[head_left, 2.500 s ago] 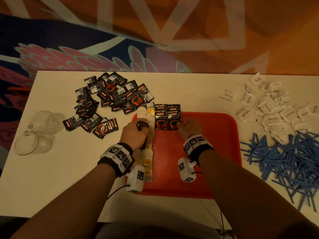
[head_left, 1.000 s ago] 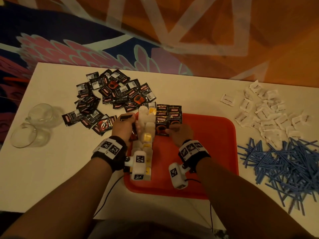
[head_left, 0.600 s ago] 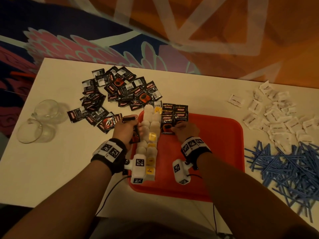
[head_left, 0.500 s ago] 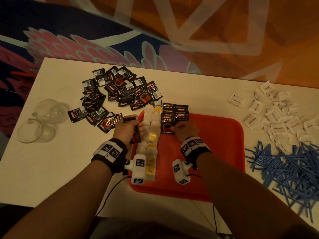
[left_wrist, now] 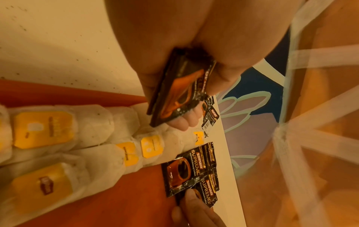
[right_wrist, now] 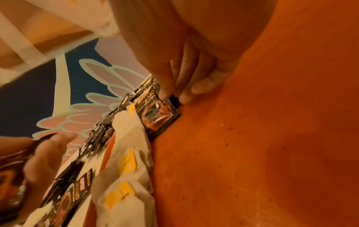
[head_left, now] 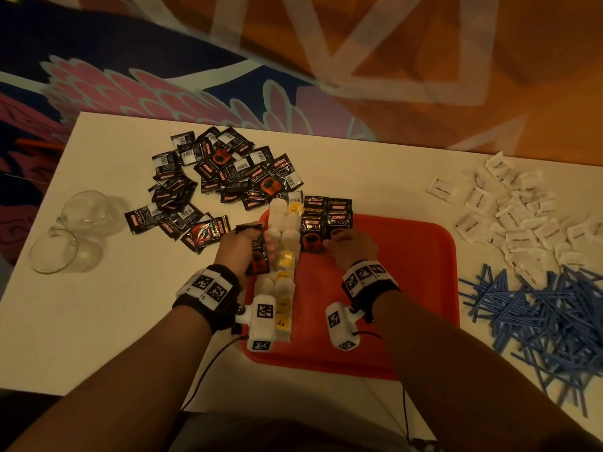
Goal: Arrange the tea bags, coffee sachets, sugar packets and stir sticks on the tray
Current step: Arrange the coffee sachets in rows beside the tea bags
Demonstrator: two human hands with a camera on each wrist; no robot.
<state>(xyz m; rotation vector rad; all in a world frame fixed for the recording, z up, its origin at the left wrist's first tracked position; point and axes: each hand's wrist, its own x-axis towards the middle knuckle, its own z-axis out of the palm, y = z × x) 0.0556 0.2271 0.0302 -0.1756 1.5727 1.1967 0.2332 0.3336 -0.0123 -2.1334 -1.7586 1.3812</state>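
Observation:
A red tray lies in the middle of the white table. Two columns of white tea bags with yellow tags run along its left side. Black coffee sachets lie in two short columns at its far edge. My left hand grips a small stack of coffee sachets over the tray's left rim, beside the tea bags. My right hand pinches the near corner of a laid coffee sachet between thumb and fingers, low on the tray.
A loose heap of coffee sachets lies left of the tray. White sugar packets are scattered at the far right, with a pile of blue stir sticks in front of them. Two glass cups stand at the left edge.
The left hand has shifted a little to the left with its stack of sachets. The right hand has stayed at the sachet row on the tray's far edge.

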